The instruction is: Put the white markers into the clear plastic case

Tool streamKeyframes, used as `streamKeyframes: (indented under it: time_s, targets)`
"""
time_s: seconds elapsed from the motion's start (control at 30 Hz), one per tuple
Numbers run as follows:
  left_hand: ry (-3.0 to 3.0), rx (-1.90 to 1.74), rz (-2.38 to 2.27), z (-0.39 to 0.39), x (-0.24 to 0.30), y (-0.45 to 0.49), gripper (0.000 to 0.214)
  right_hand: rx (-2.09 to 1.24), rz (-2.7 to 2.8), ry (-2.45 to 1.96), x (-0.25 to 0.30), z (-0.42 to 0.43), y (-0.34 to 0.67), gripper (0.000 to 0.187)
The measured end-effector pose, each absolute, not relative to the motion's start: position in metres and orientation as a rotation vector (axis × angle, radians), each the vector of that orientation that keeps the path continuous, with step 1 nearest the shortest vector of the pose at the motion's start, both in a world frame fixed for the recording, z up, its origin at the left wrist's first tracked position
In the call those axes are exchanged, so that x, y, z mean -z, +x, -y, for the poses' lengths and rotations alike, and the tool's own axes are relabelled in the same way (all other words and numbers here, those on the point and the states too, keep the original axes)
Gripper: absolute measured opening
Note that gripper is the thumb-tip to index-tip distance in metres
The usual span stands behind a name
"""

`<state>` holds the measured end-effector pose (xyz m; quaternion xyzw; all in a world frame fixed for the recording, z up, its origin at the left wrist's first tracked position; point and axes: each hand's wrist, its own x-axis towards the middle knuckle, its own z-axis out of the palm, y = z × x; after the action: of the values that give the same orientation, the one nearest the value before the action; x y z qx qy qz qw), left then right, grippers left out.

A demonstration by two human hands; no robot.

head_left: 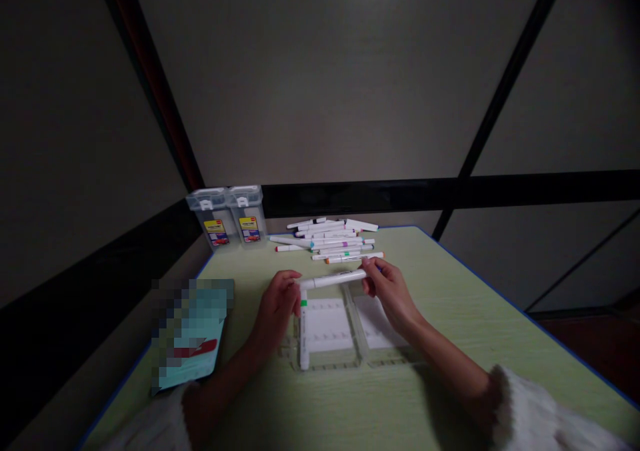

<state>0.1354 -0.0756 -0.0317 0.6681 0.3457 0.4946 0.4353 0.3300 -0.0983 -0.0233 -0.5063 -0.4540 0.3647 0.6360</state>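
Both my hands hold one white marker level above a clear plastic tray on the green table. My left hand pinches the marker's left end. My right hand grips its right end. A white marker with a green band lies in the tray's left slot. Behind the tray lies a pile of several white markers with coloured bands.
Two clear lidded boxes with yellow labels stand at the table's far left corner. A teal packet lies at the left edge. A black rail runs behind the table, which has a blue rim.
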Motion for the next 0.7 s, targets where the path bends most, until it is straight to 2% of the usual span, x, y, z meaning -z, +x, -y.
streamKeyframes:
  time_s: [0.7]
  targets:
    - [1.709,-1.163,-0.922,0.0749,0.0303,0.1354,0.014,-0.833,1.007,-1.159,0.0232,0.0988,0.3290,0.036]
